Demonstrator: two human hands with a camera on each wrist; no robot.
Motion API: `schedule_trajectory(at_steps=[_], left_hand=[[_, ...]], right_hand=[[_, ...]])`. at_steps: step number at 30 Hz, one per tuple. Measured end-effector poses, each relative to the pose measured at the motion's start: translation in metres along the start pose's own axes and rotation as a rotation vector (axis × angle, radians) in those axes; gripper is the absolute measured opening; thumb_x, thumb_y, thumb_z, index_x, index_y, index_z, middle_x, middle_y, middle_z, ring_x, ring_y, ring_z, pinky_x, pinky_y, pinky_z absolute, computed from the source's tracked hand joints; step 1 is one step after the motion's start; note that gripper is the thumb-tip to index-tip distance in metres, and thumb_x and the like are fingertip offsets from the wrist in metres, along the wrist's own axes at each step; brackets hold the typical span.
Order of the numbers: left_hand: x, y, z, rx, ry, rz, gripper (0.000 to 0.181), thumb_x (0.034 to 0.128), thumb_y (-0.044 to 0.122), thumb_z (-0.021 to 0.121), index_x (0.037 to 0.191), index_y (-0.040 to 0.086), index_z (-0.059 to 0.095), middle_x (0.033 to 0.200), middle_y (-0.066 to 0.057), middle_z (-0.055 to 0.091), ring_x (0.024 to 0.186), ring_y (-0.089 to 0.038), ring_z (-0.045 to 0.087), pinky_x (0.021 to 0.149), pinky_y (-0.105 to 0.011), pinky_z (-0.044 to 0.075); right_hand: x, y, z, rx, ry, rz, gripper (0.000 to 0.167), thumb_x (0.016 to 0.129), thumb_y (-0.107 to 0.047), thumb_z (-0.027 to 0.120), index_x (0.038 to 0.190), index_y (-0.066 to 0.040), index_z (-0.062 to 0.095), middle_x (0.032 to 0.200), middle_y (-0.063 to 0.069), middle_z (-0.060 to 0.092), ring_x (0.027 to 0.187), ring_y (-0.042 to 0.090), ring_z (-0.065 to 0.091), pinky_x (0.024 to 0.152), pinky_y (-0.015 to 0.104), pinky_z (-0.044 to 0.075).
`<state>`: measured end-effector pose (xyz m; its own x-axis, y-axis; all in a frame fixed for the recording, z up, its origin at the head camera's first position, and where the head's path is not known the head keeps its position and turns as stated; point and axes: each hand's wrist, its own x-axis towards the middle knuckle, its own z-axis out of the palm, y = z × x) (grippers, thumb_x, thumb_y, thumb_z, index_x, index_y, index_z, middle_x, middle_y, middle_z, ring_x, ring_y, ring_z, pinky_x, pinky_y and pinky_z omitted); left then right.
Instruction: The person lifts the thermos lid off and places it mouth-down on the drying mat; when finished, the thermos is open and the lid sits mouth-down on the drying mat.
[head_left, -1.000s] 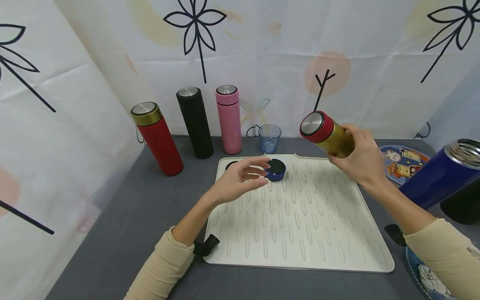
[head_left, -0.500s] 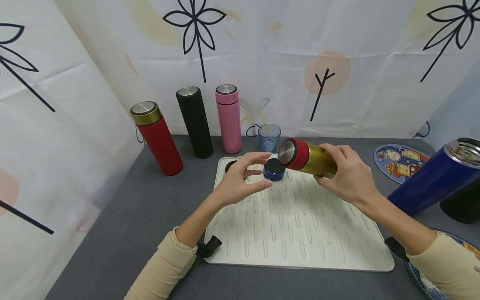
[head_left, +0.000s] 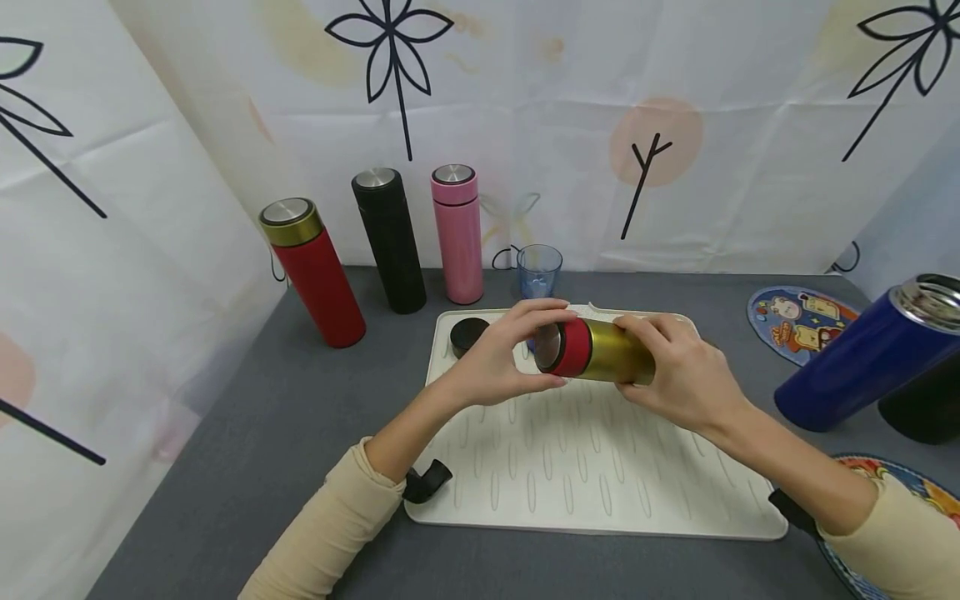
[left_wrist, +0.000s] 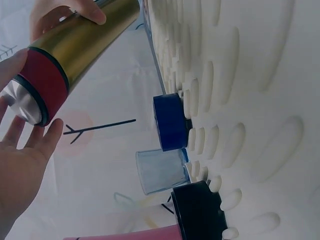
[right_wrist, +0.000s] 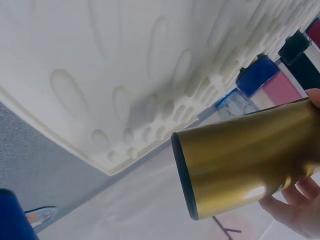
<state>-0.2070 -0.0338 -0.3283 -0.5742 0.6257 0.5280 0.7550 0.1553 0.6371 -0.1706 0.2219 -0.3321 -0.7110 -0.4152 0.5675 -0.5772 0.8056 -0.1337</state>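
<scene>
A gold thermos bottle with a red lid is held nearly level above the white draining mat, its lid to the left. My right hand grips the gold body near its base. My left hand curves round the red lid, fingers above and thumb below; in the left wrist view a fingertip touches the lid. On the mat lie a black lid and a blue lid, the blue one mostly hidden behind the left hand in the head view.
At the back left stand a red bottle, a black bottle and a pink bottle, beside a blue glass. On the right are a lidless blue bottle, a black object and patterned mats.
My right hand has brought the gold bottle left and down from the mat's back right, levelling it. My left hand has moved slightly right and now has its fingers round the red lid.
</scene>
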Motion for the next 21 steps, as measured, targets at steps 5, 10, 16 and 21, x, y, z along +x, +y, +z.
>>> schedule_trajectory(at_steps=[5,10,16,21], left_hand=[[0.0,0.0,0.0,0.027,-0.033,0.03,0.064,0.0705,0.009,0.085,0.128,0.006,0.057,0.135,-0.008,0.048,0.119,-0.011,0.045,0.08,-0.02,0.048],[0.0,0.003,0.0,0.019,-0.013,0.053,0.061,0.0701,0.009,0.086,0.125,0.005,0.059,0.13,-0.011,0.052,0.109,-0.011,0.049,0.072,-0.02,0.049],[0.001,0.008,0.003,-0.015,0.02,-0.025,0.06,0.0713,0.01,0.085,0.125,0.008,0.059,0.127,-0.005,0.054,0.107,-0.01,0.051,0.076,-0.021,0.052],[0.003,0.012,0.005,-0.069,0.066,-0.198,0.059,0.0747,0.016,0.083,0.128,0.01,0.058,0.119,-0.001,0.057,0.099,-0.013,0.054,0.073,-0.023,0.054]], right_hand=[[-0.002,-0.005,-0.001,0.004,-0.024,-0.012,0.077,0.054,-0.014,0.09,0.123,-0.01,0.056,0.101,0.017,0.058,0.086,0.033,0.059,0.062,0.055,0.053],[-0.004,-0.006,-0.002,0.009,-0.019,-0.009,0.077,0.054,-0.014,0.089,0.123,-0.01,0.055,0.102,0.016,0.058,0.086,0.033,0.059,0.06,0.055,0.053],[-0.007,-0.006,-0.002,0.012,0.001,-0.003,0.077,0.054,-0.014,0.089,0.123,-0.011,0.055,0.101,0.015,0.058,0.086,0.032,0.059,0.06,0.055,0.053],[-0.008,-0.006,-0.001,-0.002,0.014,-0.006,0.078,0.054,-0.014,0.09,0.123,-0.01,0.054,0.101,0.017,0.058,0.086,0.033,0.059,0.061,0.055,0.053]])
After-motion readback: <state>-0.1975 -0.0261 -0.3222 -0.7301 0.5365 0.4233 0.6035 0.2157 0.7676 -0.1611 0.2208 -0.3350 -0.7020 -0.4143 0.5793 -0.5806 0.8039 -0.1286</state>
